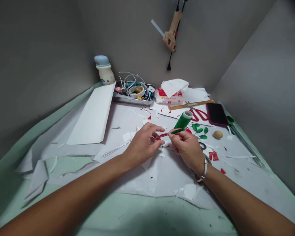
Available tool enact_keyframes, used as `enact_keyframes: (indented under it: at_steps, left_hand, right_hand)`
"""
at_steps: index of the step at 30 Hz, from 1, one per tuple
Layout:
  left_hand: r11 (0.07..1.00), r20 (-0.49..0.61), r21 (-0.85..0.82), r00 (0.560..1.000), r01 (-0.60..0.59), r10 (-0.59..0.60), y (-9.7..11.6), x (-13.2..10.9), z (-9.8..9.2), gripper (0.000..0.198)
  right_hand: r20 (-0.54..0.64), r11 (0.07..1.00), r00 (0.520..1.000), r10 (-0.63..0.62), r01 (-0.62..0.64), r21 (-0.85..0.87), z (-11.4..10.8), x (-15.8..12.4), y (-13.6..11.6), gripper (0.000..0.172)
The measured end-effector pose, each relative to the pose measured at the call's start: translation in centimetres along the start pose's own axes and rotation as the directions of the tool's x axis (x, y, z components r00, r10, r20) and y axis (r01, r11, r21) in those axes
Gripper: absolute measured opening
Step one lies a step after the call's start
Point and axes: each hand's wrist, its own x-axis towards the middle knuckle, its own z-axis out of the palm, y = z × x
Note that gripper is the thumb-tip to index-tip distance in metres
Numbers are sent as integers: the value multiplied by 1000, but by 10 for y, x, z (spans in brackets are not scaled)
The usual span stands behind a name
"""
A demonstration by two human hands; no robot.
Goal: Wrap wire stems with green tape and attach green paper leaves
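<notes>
Our left hand (142, 144) and right hand (188, 147) pinch a thin red stem (162, 135), green tape (177, 131) trailing past the right grip. It seems light and springy, best held close to the fingertips.

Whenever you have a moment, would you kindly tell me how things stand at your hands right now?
Left hand and right hand pinching a thin red stem. Roll of green tape just beyond. Green leaf cutouts and red-handled scissors further right, not blocking.

A thin red strip (163, 135), green toward one end, is held level just below a roll of green tape (183, 120).
</notes>
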Motion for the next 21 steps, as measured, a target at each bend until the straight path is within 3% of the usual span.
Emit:
enact_keyframes:
  at_steps: [15,21]
  left_hand:
    - [990,-38,15,990,138,-137,-1,3,-4,31]
    - [996,-43,32,996,83,-82,5,3,-5,28]
  right_hand:
    - [-29,996,999,13,-11,88,-3,4,7,26]
    - [-35,995,999,8,-5,105,-3,4,7,26]
